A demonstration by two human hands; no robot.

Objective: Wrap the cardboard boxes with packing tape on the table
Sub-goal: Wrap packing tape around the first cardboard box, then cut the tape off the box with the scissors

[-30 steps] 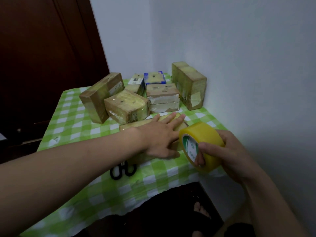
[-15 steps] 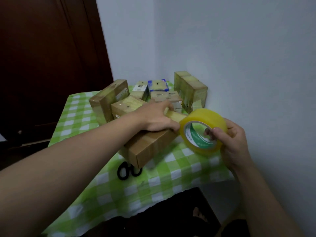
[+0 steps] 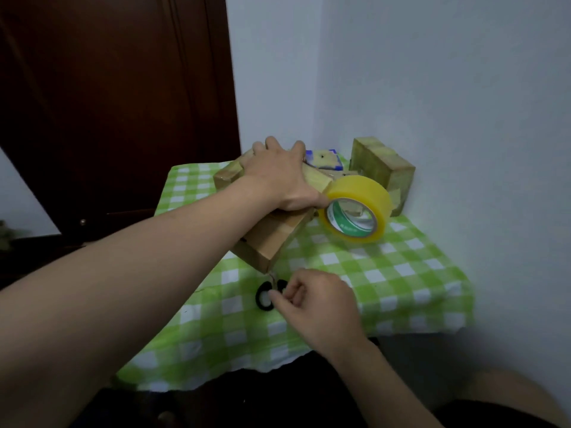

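A brown cardboard box (image 3: 272, 239) is tilted up over the green checked table (image 3: 401, 273), its near corner low. My left hand (image 3: 278, 177) lies on top of it and grips it, fingers curled over the far edge. A yellow roll of packing tape (image 3: 360, 193) hangs at the box's right end beside my left thumb, with no hand on it. My right hand (image 3: 315, 301) is at the table's front, its curled fingers pinching the black handles of the scissors (image 3: 264, 299) just below the box's corner.
Several taped boxes stand at the back of the table, a tall one (image 3: 383, 168) against the right wall and a blue-edged one (image 3: 324, 159) behind my left hand. A dark door (image 3: 108, 103) is on the left. The table's front edge is near my right wrist.
My right hand let go of the tape roll and dropped to the scissors. My left hand lifted the box off the table and tilted it, moving it back.
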